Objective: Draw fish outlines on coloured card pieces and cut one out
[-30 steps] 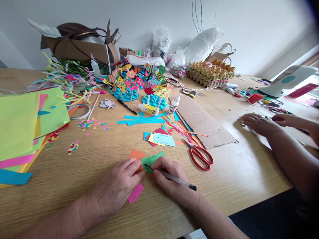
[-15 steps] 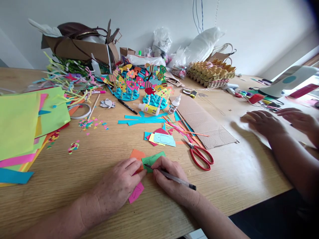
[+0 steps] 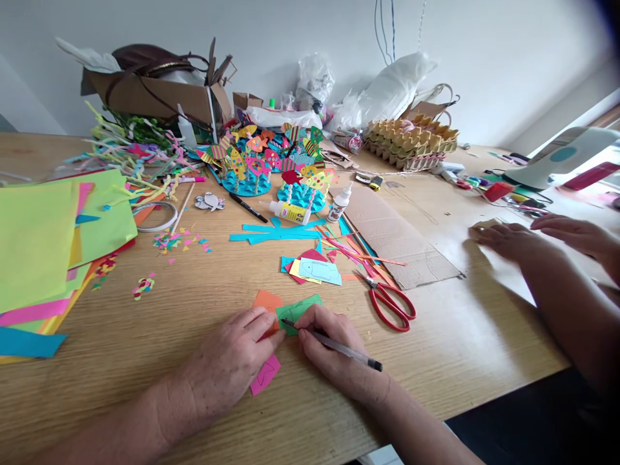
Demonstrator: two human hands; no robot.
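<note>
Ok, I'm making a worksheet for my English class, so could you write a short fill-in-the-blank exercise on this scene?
The right hand holds a ____ with its tip at the green paper.
The scissors have ____ handles.
The yellow-labelled bottle is not upright but lies on its ____.

Missing words: pen; red; side.

Brown cardboard box [image 3: 150, 97] by wall, stacked egg cartons [image 3: 409, 143], white glue gun [image 3: 557, 158]

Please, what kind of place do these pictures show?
Probably a craft room or shared workshop: the wooden table holds sheets of coloured paper, red-handled scissors and glue bottles, one lying and one upright, near colourful paper fish.
</note>
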